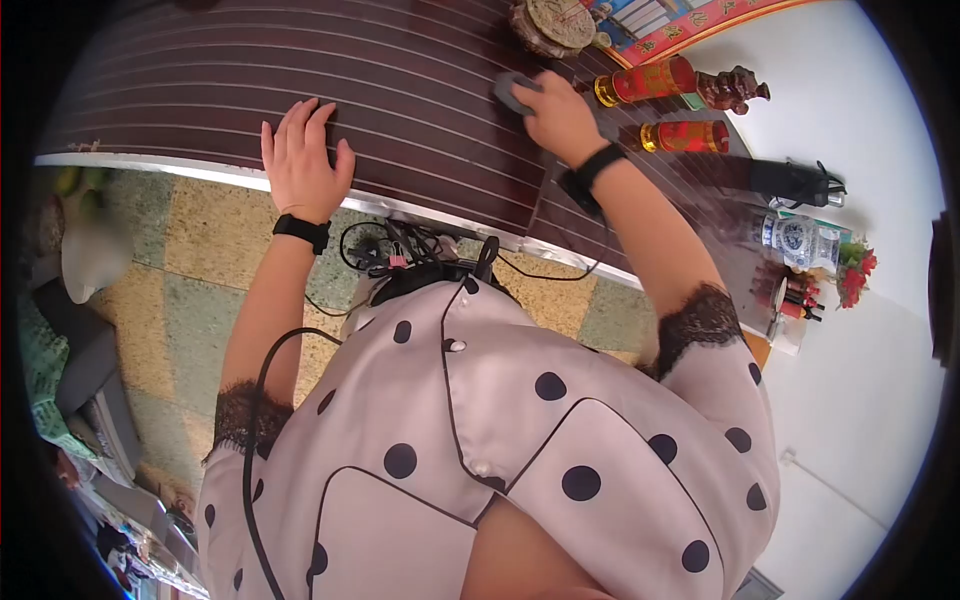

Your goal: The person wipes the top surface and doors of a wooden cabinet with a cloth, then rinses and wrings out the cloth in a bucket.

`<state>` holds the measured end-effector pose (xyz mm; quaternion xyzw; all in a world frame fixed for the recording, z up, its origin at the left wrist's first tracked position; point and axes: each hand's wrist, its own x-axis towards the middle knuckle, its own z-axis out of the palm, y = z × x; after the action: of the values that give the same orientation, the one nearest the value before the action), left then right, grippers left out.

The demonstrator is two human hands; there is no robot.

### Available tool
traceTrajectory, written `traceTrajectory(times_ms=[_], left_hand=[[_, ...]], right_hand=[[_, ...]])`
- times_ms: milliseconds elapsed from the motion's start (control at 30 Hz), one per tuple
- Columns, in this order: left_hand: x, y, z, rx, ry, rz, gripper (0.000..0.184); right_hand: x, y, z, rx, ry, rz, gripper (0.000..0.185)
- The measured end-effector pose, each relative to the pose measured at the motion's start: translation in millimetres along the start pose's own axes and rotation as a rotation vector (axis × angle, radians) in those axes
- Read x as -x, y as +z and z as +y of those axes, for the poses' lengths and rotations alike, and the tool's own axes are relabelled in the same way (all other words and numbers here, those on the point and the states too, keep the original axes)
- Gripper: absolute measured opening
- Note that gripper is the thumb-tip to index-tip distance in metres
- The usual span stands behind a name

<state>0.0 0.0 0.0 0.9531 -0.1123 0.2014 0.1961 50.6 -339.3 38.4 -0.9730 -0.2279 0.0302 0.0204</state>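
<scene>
My left hand (304,165) lies flat near the front edge of a dark wooden surface (200,80) with thin pale lines, its fingers spread and holding nothing. Farther right, my right hand (562,118) is closed on a grey cloth (515,92) pressed against the same surface. Part of the cloth is hidden under the fingers. Just beyond that hand stands a round carved wooden object (556,26). Two red and gold cylinders (655,82) are to its right.
Along the right stand a dark carved figurine (733,90), a black bottle-like object (795,184), a blue-and-white vase (797,238) and red flowers (857,272). A colourful poster (680,25) is at the back. Black cables (385,245) hang below the front edge above a tiled floor (215,235).
</scene>
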Motion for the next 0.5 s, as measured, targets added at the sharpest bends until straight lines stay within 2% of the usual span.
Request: traceTrajectory(times_ms=[100,233,333,500], left_hand=[[-7.1,2.6,2.1,-0.009,0.013,0.015,0.042],[-1.4,-3.2,-0.8,0.005,-0.002,0.032,0.042],[-2.4,-1.6,1.5,0.03,-0.018,0.046,0.042],[-3.4,0.0,-0.5,0.006,-0.007,0.034,0.043]], right_hand=[[-20.0,-3.7,-8.7,0.002,0.026,0.174,0.041],[9.4,-4.4,6.7,-0.072,-0.029,0.085,0.039],[26.7,-13.7,21.9,-0.028,0.041,-0.022,0.044],[-14.6,-6.2,-7.3,0.001,0.074,0.115,0.038]])
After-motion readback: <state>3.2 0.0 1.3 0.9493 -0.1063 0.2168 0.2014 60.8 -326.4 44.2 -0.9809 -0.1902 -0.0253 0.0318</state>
